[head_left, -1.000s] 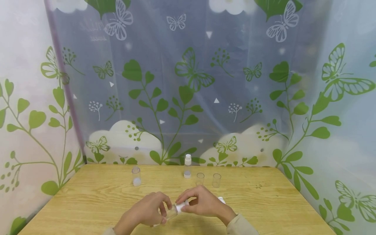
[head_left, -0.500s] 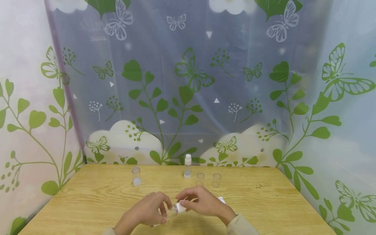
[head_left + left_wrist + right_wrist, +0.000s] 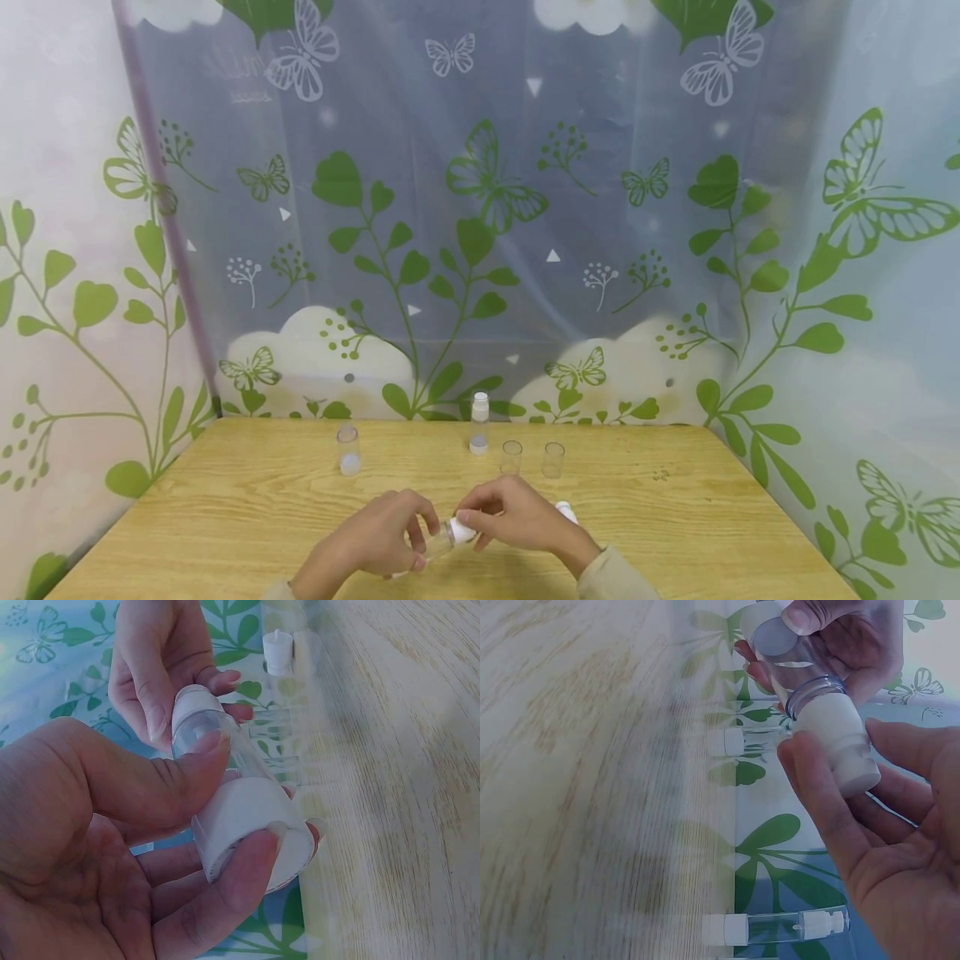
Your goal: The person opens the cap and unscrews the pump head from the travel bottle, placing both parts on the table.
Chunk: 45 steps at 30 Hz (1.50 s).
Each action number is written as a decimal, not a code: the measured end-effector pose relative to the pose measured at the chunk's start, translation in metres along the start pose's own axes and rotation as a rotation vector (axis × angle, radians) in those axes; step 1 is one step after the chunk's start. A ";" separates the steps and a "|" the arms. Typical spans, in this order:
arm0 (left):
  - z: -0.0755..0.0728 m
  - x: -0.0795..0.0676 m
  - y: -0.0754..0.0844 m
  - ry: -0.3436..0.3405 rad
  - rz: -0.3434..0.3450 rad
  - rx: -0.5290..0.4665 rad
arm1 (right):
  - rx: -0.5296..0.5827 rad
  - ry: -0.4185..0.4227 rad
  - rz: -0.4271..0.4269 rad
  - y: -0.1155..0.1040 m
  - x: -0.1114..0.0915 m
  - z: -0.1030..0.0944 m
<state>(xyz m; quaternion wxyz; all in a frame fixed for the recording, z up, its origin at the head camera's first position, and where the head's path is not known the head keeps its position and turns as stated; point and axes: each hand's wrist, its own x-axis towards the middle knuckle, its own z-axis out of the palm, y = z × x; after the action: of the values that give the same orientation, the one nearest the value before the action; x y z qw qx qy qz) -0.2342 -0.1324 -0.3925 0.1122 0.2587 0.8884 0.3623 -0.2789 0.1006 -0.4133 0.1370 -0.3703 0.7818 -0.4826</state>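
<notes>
In the head view my left hand [image 3: 382, 533] holds a small clear bottle [image 3: 437, 546] tilted over the table. Its white base [image 3: 247, 817] lies between thumb and fingers in the left wrist view. At the bottle's other end is a white pump top [image 3: 836, 739], seated at the clear rim. My right hand [image 3: 517, 517] grips this pump top, with thumb and fingers on opposite sides of it. Part of the bottle is hidden behind the left fingers.
On the wooden table [image 3: 225, 500], a topless bottle [image 3: 348, 452] stands left and a bottle with its pump [image 3: 478, 425] at the back. Two clear caps [image 3: 553, 460] stand right of it. Another white pump top [image 3: 279, 652] sits beyond my right hand.
My right fingers have shifted around the pump top, toward its outer end. The left hand and the bottle stay nearly in place.
</notes>
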 end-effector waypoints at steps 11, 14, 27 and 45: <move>-0.001 0.000 0.001 0.002 -0.006 0.016 | 0.014 0.004 -0.024 -0.001 0.000 0.000; -0.001 0.000 0.001 0.000 -0.010 0.013 | 0.024 0.003 -0.032 0.000 0.000 0.000; -0.001 -0.001 0.001 0.003 -0.003 0.004 | -0.030 0.025 -0.017 -0.003 -0.002 -0.001; -0.001 -0.001 0.000 0.015 -0.015 0.000 | -0.047 0.041 -0.070 0.000 0.000 -0.001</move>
<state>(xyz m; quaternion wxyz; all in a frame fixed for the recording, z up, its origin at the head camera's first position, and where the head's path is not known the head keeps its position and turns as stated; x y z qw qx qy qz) -0.2337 -0.1336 -0.3915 0.1081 0.2492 0.8912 0.3633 -0.2793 0.1017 -0.4130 0.0953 -0.3907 0.7820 -0.4763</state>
